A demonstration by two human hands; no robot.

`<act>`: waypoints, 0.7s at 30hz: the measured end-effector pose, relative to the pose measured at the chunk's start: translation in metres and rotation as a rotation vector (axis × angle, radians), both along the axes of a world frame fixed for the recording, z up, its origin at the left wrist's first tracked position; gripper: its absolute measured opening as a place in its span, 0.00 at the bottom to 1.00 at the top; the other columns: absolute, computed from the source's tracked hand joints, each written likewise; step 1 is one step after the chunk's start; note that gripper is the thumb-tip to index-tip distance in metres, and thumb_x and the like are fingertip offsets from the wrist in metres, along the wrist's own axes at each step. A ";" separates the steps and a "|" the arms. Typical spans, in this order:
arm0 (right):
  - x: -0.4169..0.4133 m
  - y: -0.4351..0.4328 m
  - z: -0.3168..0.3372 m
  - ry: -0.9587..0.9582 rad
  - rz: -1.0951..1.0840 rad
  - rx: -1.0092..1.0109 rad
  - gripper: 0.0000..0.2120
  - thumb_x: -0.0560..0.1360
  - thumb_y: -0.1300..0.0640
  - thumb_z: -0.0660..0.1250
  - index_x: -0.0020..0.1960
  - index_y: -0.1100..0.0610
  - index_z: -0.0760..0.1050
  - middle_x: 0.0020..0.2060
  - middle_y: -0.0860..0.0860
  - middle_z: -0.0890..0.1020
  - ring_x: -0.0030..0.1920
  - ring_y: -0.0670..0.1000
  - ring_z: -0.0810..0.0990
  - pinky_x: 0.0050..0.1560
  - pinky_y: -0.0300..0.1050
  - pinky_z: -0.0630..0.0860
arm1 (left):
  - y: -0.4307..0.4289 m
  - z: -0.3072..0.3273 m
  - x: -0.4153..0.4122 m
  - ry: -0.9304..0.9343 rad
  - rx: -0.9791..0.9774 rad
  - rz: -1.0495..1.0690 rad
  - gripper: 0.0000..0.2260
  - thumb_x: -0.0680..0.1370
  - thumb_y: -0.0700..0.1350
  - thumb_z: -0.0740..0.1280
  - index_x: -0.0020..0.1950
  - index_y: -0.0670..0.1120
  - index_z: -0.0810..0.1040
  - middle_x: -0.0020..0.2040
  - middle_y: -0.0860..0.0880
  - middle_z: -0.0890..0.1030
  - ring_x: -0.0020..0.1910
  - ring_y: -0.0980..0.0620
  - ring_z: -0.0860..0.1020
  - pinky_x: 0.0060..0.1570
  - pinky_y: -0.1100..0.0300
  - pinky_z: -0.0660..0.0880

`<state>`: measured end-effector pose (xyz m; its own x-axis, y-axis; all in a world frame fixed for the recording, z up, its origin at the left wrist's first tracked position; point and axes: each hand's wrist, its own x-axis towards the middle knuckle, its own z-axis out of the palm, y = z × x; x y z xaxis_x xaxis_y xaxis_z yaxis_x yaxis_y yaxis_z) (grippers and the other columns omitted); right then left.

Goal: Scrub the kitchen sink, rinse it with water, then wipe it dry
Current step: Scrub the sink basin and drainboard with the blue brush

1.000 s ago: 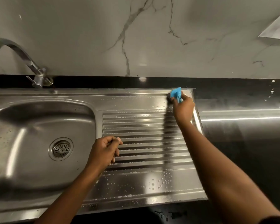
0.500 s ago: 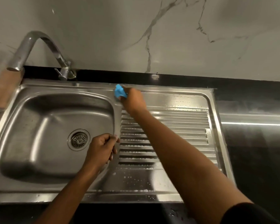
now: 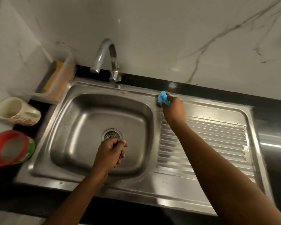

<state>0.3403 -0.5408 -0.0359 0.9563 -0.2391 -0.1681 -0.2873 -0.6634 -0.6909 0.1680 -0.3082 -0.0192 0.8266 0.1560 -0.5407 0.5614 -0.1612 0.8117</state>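
Fingers (image 3: pixel 168 95) of my right hand (image 3: pixel 173 109) are curled tight round the blue scrubber (image 3: pixel 162 97), pressing it onto the back ledge of the sink (image 3: pixel 136 189). It sits at the corner where the basin meets the ribbed drainboard (image 3: pixel 209 137), off to the right of the faucet (image 3: pixel 107 59). My right arm stretches out long across the drainboard, the wrist tipped down. My left hand (image 3: pixel 109 153) hangs over the basin just in front of the drain (image 3: pixel 112 135), curled into a fist with the thumb on top and nothing in it that I can see. On the dark counter (image 3: pixel 31 197) left of the sink, a cream cup (image 3: pixel 18 112) lies on its side. A red-rimmed strainer (image 3: pixel 11 148) sits nearer me, and a clear container (image 3: pixel 58 78) stands by the wall.
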 end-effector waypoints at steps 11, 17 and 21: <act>0.038 0.216 -0.004 -0.087 0.513 -0.293 0.25 0.84 0.53 0.63 0.80 0.48 0.65 0.61 0.58 0.83 0.58 0.61 0.83 0.59 0.58 0.81 | 0.096 -0.001 -0.011 -0.001 0.011 0.111 0.11 0.84 0.45 0.67 0.45 0.44 0.84 0.30 0.45 0.80 0.24 0.50 0.72 0.24 0.61 0.67; 0.035 0.208 -0.008 -0.103 0.506 -0.340 0.25 0.84 0.51 0.63 0.80 0.46 0.64 0.59 0.58 0.83 0.57 0.60 0.84 0.57 0.56 0.81 | 0.126 -0.004 -0.011 -0.016 0.018 0.095 0.11 0.84 0.45 0.67 0.45 0.45 0.85 0.30 0.45 0.80 0.24 0.50 0.72 0.24 0.61 0.68; 0.005 0.126 -0.020 -0.088 0.228 -0.256 0.25 0.84 0.46 0.64 0.80 0.41 0.65 0.61 0.55 0.84 0.57 0.56 0.84 0.58 0.55 0.81 | 0.130 -0.006 -0.005 -0.026 -0.007 0.050 0.11 0.84 0.45 0.67 0.43 0.45 0.84 0.29 0.45 0.79 0.25 0.49 0.71 0.24 0.60 0.67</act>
